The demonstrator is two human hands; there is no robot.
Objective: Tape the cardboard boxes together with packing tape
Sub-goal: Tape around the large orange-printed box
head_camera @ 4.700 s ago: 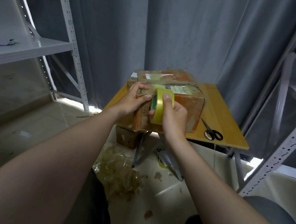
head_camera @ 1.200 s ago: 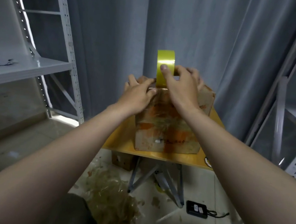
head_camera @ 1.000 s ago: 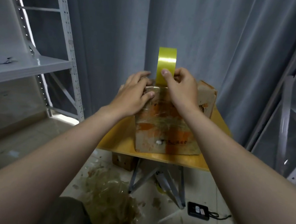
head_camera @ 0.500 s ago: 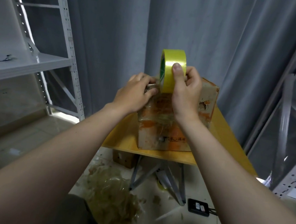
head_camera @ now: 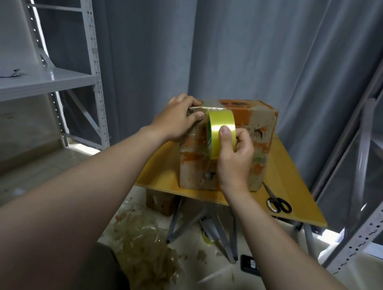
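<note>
Yellow tape roll [head_camera: 220, 133], probably light and stiff, is being gripped thumb-on-rim by the right hand [head_camera: 236, 159] while the left hand [head_camera: 179, 117] is clutching the worn, rigid-looking cardboard boxes [head_camera: 258, 133] at their top corner.

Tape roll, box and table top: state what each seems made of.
Tape roll: glossy plastic film, yellow-green, with a bright sheen along its band. Box: brown cardboard, matte and worn, shown by torn patches; orange print, shiny clear tape across it. Table top: probably wood or laminate, smooth and yellowish, thin flat edge; the view cannot settle which.
</note>
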